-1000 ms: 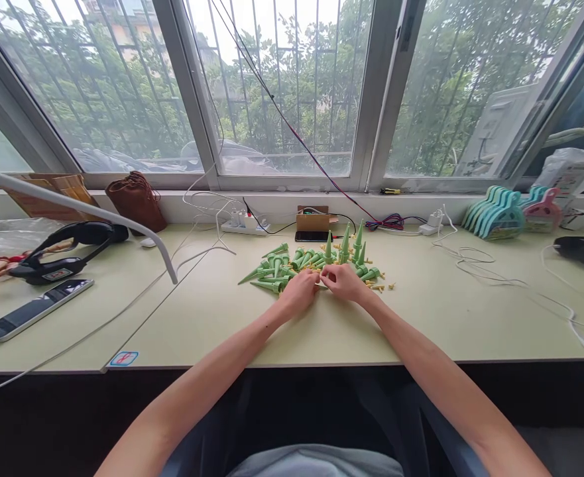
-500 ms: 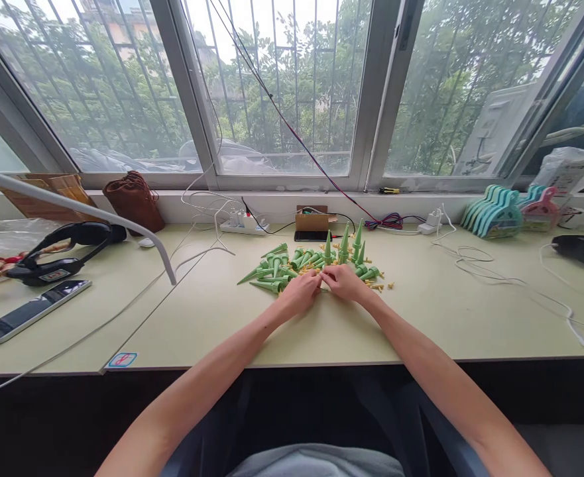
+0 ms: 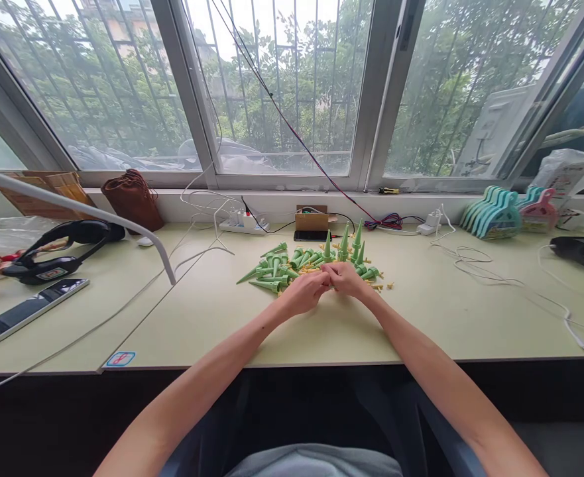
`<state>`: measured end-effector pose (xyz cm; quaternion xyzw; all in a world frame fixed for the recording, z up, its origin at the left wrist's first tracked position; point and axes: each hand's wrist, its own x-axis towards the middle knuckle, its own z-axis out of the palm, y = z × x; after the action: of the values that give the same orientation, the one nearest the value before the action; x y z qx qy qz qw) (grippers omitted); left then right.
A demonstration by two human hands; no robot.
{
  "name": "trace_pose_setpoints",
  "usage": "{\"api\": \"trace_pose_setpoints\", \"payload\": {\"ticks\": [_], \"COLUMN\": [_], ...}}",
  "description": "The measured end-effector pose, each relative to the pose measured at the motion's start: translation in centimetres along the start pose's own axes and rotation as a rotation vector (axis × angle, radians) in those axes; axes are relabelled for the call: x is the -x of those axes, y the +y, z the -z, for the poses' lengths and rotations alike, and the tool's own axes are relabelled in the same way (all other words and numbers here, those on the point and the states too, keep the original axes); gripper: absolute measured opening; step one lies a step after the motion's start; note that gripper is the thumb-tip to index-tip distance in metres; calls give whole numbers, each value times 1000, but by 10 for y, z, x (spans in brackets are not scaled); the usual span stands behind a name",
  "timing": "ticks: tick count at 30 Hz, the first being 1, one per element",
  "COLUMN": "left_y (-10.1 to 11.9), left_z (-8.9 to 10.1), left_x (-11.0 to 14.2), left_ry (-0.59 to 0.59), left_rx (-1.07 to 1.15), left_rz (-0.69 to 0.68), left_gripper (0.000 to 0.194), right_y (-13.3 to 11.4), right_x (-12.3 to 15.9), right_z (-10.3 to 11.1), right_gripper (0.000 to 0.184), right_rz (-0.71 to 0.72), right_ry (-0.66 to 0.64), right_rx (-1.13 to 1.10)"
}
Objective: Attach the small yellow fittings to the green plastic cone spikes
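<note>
My left hand (image 3: 307, 291) and my right hand (image 3: 344, 278) meet at the near edge of a pile of green plastic spikes (image 3: 276, 266). Both have their fingers curled and pressed together, fingertips touching. Whatever they hold between them is hidden by the fingers. Behind my right hand several green spikes (image 3: 344, 245) stand upright with their points up. The other spikes lie on their sides, mostly to the left. Small yellow plastic pieces (image 3: 375, 287) are scattered among the spikes and to the right of my right hand.
A small cardboard box (image 3: 311, 217) and a black phone (image 3: 313, 235) sit behind the pile. Power strip (image 3: 244, 227) and cables run along the back. Headphones (image 3: 58, 255) and another phone (image 3: 30, 311) lie at left; teal hangers (image 3: 493, 212) stand at right.
My left hand has moved slightly right and closed in against my right hand, so the fingers now overlap. The spikes and yellow pieces look unchanged.
</note>
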<state>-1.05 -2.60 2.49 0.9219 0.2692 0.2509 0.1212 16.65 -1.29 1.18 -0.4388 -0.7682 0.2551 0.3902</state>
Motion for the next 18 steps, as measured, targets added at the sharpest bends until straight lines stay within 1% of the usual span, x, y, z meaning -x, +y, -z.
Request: {"api": "trace_pose_setpoints", "payload": {"ticks": [3, 5, 7, 9, 12, 13, 15, 18], "left_y": [5, 8, 8, 7, 4, 3, 3, 2], "left_z": [3, 4, 5, 5, 8, 9, 12, 14], "left_x": [-1, -1, -3, -5, -8, -9, -11, -11], "left_ry": [50, 87, 155, 256, 429, 463, 511, 522], "left_rx": [141, 220, 288, 393, 659, 739, 829, 873], "left_rz": [-29, -24, 41, 140, 257, 279, 322, 368], "left_gripper": [17, 21, 23, 24, 28, 30, 31, 32], "right_y": [-4, -6, -6, -3, 1, 2, 3, 4], "right_x": [-1, -1, -2, -2, -3, -3, -3, -4], "right_z": [1, 2, 1, 0, -3, -4, -4, -4], "right_gripper": [60, 63, 65, 66, 64, 64, 65, 65], "right_rz": [-68, -83, -104, -130, -157, -163, -165, -154], "right_ry": [-54, -61, -46, -25, -17, -20, -26, -29], "right_rx": [-209, -288, -320, -336, -365, -364, -344, -311]}}
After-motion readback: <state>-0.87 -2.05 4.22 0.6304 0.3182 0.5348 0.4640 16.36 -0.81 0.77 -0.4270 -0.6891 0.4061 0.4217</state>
